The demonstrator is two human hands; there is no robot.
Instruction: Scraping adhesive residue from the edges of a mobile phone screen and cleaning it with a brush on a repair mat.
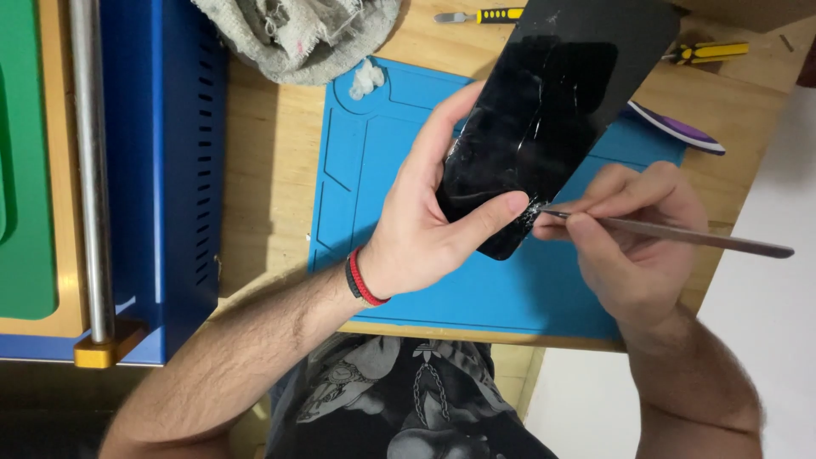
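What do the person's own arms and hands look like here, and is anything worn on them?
Both forearms are bare and hairy, no sleeves or gloves. The left hand has a red and black braided wristband at the wrist. The right hand wears nothing; no rings or watch show.

Black cracked phone (pixel 531 127), blue mat (pixel 374 178), red-black wristband (pixel 364 279).

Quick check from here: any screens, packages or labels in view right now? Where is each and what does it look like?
Phone: held above the blue mat in the left hand; black rectangular glass, cracked, dark; the metal tool in the right hand touches its lower corner.
Dark sheet: just behind the phone, flat, black-grey, blank.
No packages or labels visible.
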